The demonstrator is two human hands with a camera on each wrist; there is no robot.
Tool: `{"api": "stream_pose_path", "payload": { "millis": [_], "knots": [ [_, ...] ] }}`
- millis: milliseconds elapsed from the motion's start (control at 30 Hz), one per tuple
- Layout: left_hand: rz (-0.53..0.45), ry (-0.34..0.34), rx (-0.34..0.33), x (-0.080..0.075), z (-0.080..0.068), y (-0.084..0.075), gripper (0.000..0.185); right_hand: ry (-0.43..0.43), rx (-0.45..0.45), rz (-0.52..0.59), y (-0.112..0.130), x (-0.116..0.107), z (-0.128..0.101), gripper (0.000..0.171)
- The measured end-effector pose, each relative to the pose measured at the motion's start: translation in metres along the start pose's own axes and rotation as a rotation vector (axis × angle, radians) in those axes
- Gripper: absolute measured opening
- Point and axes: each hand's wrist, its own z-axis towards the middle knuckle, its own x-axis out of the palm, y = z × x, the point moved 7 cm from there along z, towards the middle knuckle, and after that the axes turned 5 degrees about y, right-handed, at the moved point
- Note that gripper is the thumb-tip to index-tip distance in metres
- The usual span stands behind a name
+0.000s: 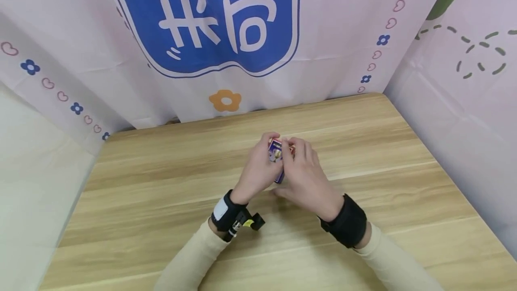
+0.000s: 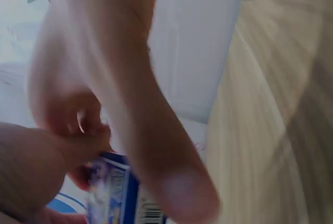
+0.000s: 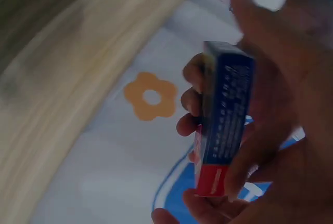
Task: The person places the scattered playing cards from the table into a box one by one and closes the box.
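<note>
A small box, printed blue with a red end, is held up between both hands above the table. My left hand grips it, its fingers curled round one side in the right wrist view. Meanwhile my right hand pinches the red end of the carton. In the left wrist view a barcode shows on the box, partly covered by fingers. Whether the flap at the red end is raised, I cannot tell.
A wood-grain table lies beneath the hands. Behind it hangs a printed cloth with a blue emblem and an orange flower. A pale wall covering borders the right side. Black bands circle both wrists.
</note>
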Motion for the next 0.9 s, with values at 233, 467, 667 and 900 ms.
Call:
{"api": "stream_pose_path", "payload": {
  "millis": [233, 467, 667, 900],
  "knots": [
    [0.027, 0.191, -0.066, 0.003, 0.01, 0.02, 0.077, 0.193, -0.023, 0.12, -0.055, 0.021, 0.037, 0.102],
    [0.139, 0.263, -0.133, -0.019, -0.004, 0.053, 0.069, 0.531, -0.008, 0.251, -0.126, 0.044, 0.068, 0.107],
    [0.221, 0.267, -0.136, -0.034, -0.018, 0.074, 0.061, 0.642, 0.048, 0.267, -0.159, 0.065, 0.07, 0.107],
    [0.325, 0.266, -0.086, -0.05, -0.026, 0.089, 0.059, 0.595, 0.134, 0.333, -0.17, 0.066, 0.053, 0.132]
  ]
}}
